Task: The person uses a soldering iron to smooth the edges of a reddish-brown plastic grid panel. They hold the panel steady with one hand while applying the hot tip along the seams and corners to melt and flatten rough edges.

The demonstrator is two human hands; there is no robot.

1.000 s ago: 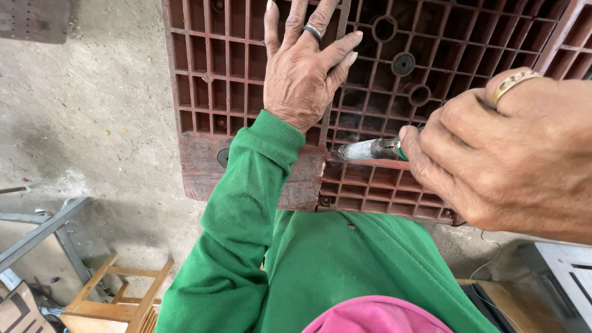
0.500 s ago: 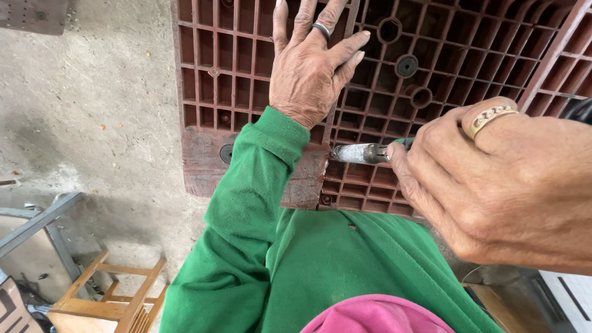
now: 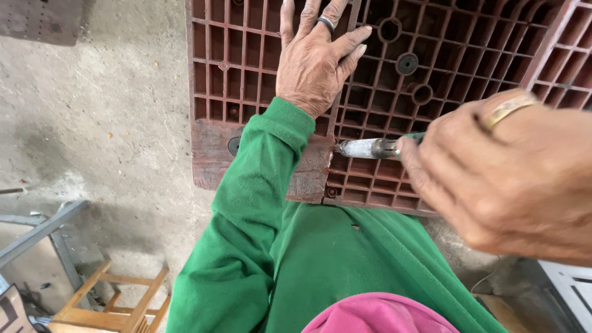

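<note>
Close-up: left hand [image 3: 316, 58] spread flat on red-brown plastic grid panel [image 3: 444, 74], fingertips cut off at far edge. Right hand [image 3: 512, 176], blurred, grips metal-tipped tool [image 3: 370, 148] w/ tip at panel's near edge; handle hidden.

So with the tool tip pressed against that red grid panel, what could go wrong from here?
1. The left hand lies flat on the red plastic grid panel close to the metal tool tip; a slip might send the tip towards the green sleeve or wrist.
2. The right hand grips the tool near its front end, so the fingers could strike the panel's ribs.
3. The panel seems steadied by one hand only and could shift.
</note>
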